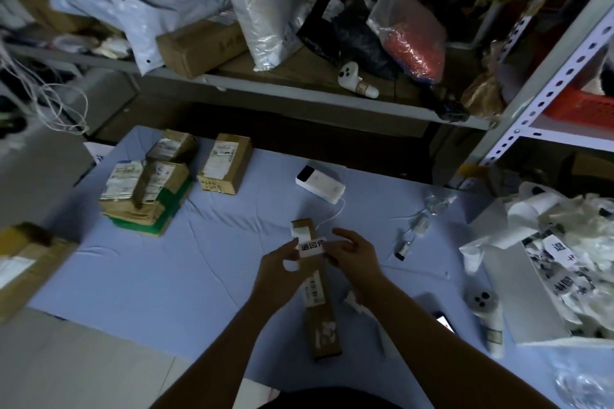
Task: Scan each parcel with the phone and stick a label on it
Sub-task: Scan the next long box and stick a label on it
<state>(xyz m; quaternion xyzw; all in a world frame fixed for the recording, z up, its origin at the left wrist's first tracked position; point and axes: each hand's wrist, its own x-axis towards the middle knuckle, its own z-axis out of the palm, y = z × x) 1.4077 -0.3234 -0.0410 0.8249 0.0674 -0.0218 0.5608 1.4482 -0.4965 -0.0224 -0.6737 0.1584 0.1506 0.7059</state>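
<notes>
A long narrow cardboard parcel (pixel 321 312) lies lengthwise on the blue sheet in front of me. A white label with black characters (pixel 312 246) stretches across its far part. My left hand (pixel 278 267) pinches the label's left end and my right hand (pixel 353 254) pinches its right end; whether the label touches the parcel I cannot tell. The phone (pixel 444 321) rests to the right with its screen lit, near my right forearm. Several labelled parcels (pixel 146 189) are stacked at the far left, and a single box (pixel 226 167) stands beside them.
A white power bank (pixel 320 188) with a cable sits beyond the parcel. A white box of peeled backing paper and printed labels (pixel 561 272) stands at the right. A white controller (pixel 488 319) rests near it. Another box (pixel 23 262) is at the left edge. Loaded shelves (pixel 299 90) rise behind.
</notes>
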